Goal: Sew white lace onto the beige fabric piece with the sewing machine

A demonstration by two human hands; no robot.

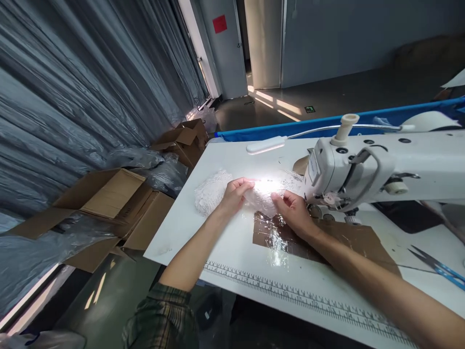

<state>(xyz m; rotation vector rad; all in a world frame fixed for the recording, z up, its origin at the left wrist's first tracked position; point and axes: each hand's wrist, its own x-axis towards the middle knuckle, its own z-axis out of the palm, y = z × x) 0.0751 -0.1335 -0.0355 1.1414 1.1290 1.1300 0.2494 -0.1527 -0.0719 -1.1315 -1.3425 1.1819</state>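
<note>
Head view: left hand [233, 195] and right hand [297, 214] clamp lace [262, 203] between fingers [248, 185], seemingly steadying it, sewing machine [414, 157] at three o'clock.

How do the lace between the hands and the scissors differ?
The lace is white; the scissors have blue handles and dark blades.
The lace looks soft and rumpled; the scissors are stiff and straight.
The left hand pinches the lace and the right hand touches it; no hand touches the scissors.
Both are at the white table.
</note>
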